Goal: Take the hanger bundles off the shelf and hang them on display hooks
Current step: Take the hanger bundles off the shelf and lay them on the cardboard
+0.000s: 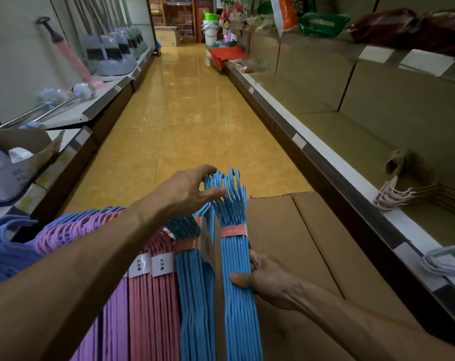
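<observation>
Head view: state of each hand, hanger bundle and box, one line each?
left hand: fingers extended, touching the hooks of the blue bundle.
right hand: grips the blue bundle's lower part.
blue bundle: banded, held by both hands, apart from the row.
second blue bundle: banded, in the row.
pink bundles: banded, labelled, in the row.
cardboard box: flaps closed.
beige bundle: lying flat on the right shelf.
</observation>
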Motion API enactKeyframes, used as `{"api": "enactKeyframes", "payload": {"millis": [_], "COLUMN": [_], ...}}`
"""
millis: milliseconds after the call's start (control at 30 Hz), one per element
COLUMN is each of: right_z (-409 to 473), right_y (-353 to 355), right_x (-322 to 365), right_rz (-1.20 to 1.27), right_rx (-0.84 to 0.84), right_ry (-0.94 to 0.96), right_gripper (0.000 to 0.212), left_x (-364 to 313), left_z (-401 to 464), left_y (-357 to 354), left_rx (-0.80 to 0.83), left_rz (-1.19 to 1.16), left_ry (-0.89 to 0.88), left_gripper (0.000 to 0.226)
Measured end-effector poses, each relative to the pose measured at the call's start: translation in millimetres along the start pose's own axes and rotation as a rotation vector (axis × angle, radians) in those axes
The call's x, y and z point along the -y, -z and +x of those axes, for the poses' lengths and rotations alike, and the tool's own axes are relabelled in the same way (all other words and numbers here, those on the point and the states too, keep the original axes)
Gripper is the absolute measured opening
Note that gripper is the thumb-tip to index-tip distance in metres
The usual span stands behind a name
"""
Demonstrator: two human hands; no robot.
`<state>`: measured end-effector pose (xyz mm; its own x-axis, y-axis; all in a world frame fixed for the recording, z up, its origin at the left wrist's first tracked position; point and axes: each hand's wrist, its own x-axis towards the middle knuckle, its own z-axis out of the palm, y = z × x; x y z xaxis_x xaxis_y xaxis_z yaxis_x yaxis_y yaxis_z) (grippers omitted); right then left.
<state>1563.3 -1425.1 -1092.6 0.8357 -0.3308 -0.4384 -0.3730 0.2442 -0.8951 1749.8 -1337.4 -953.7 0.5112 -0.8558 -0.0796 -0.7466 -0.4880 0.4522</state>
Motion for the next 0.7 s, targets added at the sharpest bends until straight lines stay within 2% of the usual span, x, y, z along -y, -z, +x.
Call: {"api": "enactKeyframes", "payload": {"millis": [133, 333, 533, 700], "right_z": [18, 32, 38, 35], "right_y": [-5, -14, -17, -21], "right_x": [-14, -25, -30, -30], "right_rz": [-0.080, -0.127, -0.142, -0.221], "right_rx": [-0.030, -0.011, 0.014, -0.004], "right_ry": [-0.021, -0.054, -0.043, -0.041], "right_gripper": [0.026, 0.032, 0.031, 0.028], "left_x": [19, 27, 34, 34], "left_z": [0, 0, -1, -3], "left_y": [-6, -15, -18, -16], "left_rx": [-0.021, -0.111, -0.135, -0.089], "left_rz": [0.133, 0.305, 0.337, 0.357], "left_ry": [0.029, 0.057, 0.037, 0.033], "left_gripper": [0.071, 0.077, 0.072, 0.070]}}
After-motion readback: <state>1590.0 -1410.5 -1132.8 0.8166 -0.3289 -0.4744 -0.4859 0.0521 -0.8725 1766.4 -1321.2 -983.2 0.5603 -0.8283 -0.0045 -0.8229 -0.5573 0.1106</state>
